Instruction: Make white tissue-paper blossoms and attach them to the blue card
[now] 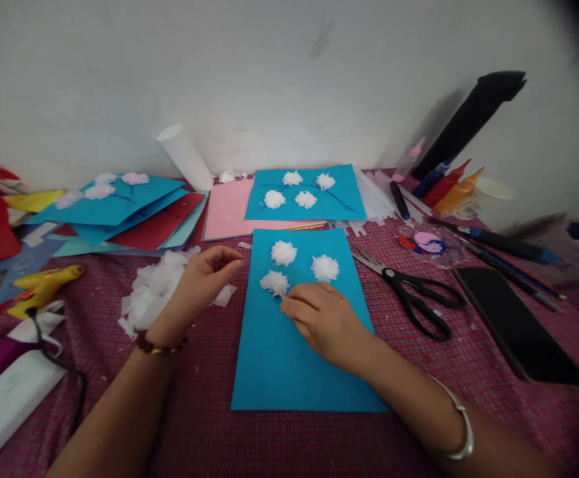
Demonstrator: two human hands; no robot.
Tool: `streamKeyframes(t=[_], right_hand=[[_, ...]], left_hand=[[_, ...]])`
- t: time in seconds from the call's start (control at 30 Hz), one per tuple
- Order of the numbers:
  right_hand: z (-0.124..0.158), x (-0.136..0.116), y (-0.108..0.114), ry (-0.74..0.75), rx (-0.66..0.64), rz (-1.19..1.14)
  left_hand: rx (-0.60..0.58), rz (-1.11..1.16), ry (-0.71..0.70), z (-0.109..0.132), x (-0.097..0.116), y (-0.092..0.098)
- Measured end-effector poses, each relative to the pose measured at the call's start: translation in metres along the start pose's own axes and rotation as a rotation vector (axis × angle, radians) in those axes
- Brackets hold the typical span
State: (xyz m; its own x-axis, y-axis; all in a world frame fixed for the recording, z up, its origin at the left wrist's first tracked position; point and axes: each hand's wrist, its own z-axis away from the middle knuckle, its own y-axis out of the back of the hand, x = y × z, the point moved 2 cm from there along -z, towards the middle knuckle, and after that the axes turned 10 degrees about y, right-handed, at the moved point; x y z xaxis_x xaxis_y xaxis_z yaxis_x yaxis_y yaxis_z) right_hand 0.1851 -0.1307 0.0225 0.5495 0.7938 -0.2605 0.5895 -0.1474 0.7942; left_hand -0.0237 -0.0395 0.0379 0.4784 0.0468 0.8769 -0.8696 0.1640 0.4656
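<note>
A blue sheet (289,372) lies in the middle of the table with white paper tufts on its upper half. My right hand (327,322) is over the sheet, its fingers pinched at the lower edge of the left tuft (274,283); what they hold is too small to make out. Two more tufts, an upper one (283,253) and a right one (325,267), sit close by. Left of the sheet, my left hand (207,282) hovers with thumb and forefinger curved near each other, a small gap between the tips. Beside it is a pile of white paper pieces (153,289).
Behind the sheet lies a blue card (264,176) with several tufts. Scissors (413,285) and a phone (518,325) are on the right. A yellow glue gun (45,285) and white power strip (13,405) lie left. Paint bottles (451,186) stand at the back right.
</note>
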Motion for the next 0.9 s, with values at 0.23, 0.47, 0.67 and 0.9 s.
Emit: streamKeyframes(t=[0.23, 0.47, 0.67, 0.9], right_hand=[[0.004, -0.005, -0.011, 0.066, -0.128, 0.055], [0.002, 0.004, 0.006, -0.111, 0.23, -0.221], [0.009, 0.024, 0.006, -0.446, 0.476, -0.47], [0.011, 0.027, 0.002, -0.593, 0.536, -0.651]], left_hand=[[0.31, -0.172, 0.037, -0.005, -0.021, 0.076], [0.277, -0.724, -0.127, -0.003, -0.02, 0.07], [0.277, -1.053, -0.131, -0.009, -0.023, 0.04], [0.345, -1.282, -0.124, -0.013, -0.021, 0.023]])
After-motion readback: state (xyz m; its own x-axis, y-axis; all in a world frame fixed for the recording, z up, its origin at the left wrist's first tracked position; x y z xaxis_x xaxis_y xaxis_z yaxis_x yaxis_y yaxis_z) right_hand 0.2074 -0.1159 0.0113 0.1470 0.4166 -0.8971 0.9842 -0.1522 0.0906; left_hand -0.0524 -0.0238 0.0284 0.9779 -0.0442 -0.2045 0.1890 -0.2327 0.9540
